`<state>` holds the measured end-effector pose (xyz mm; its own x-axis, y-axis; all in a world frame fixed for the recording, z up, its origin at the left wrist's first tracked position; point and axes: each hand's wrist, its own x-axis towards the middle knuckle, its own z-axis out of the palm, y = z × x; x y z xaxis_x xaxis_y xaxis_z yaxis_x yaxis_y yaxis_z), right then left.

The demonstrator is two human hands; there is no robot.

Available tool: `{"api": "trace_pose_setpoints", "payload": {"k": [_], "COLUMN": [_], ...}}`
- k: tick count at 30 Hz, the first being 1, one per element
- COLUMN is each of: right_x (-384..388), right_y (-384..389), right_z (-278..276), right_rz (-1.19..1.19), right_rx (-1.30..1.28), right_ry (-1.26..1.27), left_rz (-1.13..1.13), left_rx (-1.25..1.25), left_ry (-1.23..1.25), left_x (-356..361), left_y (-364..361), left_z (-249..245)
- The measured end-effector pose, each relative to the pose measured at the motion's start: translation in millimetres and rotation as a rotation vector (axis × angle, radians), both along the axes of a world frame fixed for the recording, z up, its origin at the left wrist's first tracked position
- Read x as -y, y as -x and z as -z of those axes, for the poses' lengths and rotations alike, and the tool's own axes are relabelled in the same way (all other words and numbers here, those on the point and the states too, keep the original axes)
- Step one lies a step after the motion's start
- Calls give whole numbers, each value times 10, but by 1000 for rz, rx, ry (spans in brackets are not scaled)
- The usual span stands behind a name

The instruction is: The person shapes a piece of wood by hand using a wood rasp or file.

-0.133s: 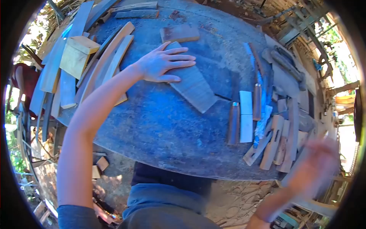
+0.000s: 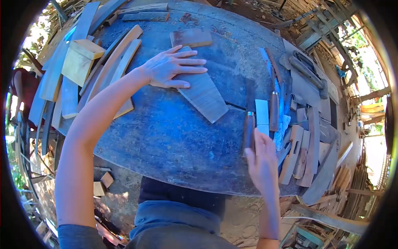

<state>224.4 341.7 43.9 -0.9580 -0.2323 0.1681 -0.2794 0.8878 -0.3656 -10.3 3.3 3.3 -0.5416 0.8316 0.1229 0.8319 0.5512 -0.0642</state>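
Note:
My left hand (image 2: 172, 66) lies flat, fingers spread, on the upper end of a grey tapered wooden board (image 2: 202, 93) that rests on the round blue-grey worktable (image 2: 174, 141). My right hand (image 2: 262, 162) reaches over the table's near right part, fingers closing around the wooden handle of a chisel (image 2: 248, 126) lying there; whether it grips it I cannot tell. A white rectangular block (image 2: 261, 112) and a second wooden-handled tool (image 2: 274, 106) lie just right of that chisel.
Curved wooden slats (image 2: 110, 68) and a box-like wood block (image 2: 81, 60) lie at the table's left. A brown block (image 2: 190, 38) sits above the board. Wood offcuts (image 2: 304, 153) and tools crowd the right edge. Scraps litter the ground below.
My right hand has swung in from the lower right, where it was blurred off the table, onto the chisel handle. The left hand stays on the board.

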Motion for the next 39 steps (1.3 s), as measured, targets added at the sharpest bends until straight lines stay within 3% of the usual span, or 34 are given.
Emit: {"api": "trace_pose_setpoints", "payload": {"k": [1, 5, 7, 8, 12, 17, 19, 20, 24, 26, 33, 39], "right_x": [75, 193, 267, 277, 145, 27, 100, 134, 290, 380, 698, 842], "right_y": [-11, 105, 212, 272, 450, 449, 439, 354, -177, -374, -404, 472], "right_z": [148, 404, 359, 319, 333, 359, 32, -13, 42, 66, -303, -27], "right_rz": [57, 169, 257, 252, 279, 216, 371, 379, 217, -19, 54, 15], "right_rx": [-17, 6, 155, 156, 220, 145, 594, 627, 383, 85, 435, 238], "right_ry": [-200, -91, -157, -160, -61, 17, 509, 642, 476, 326, -124, -100], "left_rz": [-19, -299, -816, -953, -958, -663, -701, -732, -792, -744, -764, -746], "left_rx": [-14, -208, 86, 136, 42, -137, -84, -31, 22, -60, -20, -58], "left_ry": [-10, -168, -583, -561, -429, -386, -393, -404, -396, -503, -531, -590], "left_x": [40, 48, -41, -155, -296, -288, -366, -421, -491, -507, -533, -523], "left_y": [-35, -193, -155, -155, -91, 174, 161, 172, 160, 217, 187, 152], "left_z": [12, 175, 282, 241, 201, 309, 269, 234, 192, 247, 216, 222]}}
